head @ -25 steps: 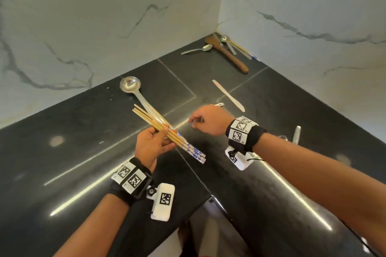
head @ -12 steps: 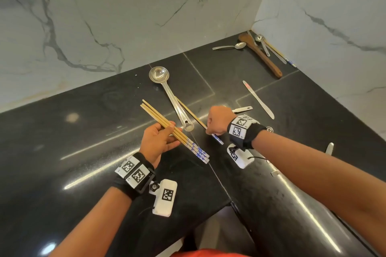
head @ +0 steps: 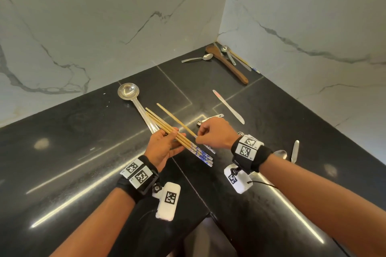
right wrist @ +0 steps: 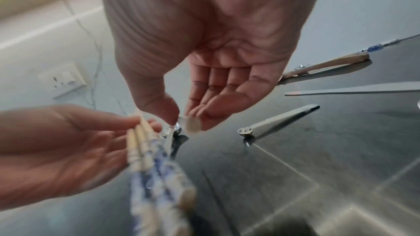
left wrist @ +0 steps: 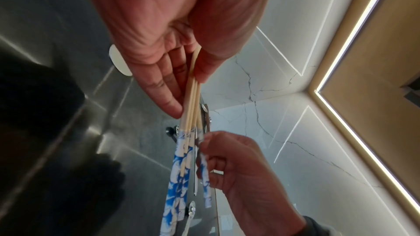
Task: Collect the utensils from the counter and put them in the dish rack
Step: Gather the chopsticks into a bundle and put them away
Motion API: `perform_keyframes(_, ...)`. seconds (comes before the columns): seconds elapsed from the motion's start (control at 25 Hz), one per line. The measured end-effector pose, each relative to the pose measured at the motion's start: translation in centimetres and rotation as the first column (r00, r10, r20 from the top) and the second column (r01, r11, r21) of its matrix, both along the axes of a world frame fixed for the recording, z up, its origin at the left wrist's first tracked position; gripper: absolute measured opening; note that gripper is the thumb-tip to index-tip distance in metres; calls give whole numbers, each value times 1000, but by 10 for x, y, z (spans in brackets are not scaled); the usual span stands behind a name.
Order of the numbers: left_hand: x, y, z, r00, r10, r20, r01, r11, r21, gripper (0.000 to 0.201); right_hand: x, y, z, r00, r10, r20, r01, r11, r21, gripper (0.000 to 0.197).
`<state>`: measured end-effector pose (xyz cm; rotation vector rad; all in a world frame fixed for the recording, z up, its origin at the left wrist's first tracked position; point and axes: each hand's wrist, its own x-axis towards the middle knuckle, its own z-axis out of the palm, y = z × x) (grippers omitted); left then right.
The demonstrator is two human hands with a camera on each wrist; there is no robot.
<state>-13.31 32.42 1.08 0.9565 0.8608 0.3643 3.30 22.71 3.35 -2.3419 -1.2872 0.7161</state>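
Three chopsticks (head: pixel 179 139) with blue-and-white patterned ends lie across our left hand (head: pixel 161 148), palm up above the black tabletop (head: pixel 62 152); the thumb presses them against the nearly straight fingers, as the left wrist view shows. Our right hand (head: pixel 215 133) pinches a fourth chopstick (head: pixel 175 120) near its patterned end between thumb and curled fingers, holding it just beside the bundle and roughly parallel to it, its plain tip pointing toward the back wall. Under the bundle a steel ladle (head: pixel 130 93) rests on the tabletop, bowl toward the wall. A small measuring spoon (head: pixel 208 120) lies just beyond our right knuckles, and a butter knife (head: pixel 228 106) sits a little farther right. In the far corner we see a wooden spatula (head: pixel 226 64), a teaspoon (head: pixel 198 58) and a few more metal utensils (head: pixel 229 56) against the wall. Two more metal pieces (head: pixel 294 153) lie to the right of our right wrist.
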Motion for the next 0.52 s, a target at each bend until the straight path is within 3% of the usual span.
perform_keyframes(0.28, 47, -6, 11, 999, -8, 44, 8, 1000, 6, 20, 18, -7, 12, 997, 68, 33, -71, 989, 126, 11)
perform_keyframes(0.52, 84, -3, 21, 996, -83, 39, 80, 994, 71, 19, 57, -2, 22, 971, 157, 183, -163, 986, 18, 19)
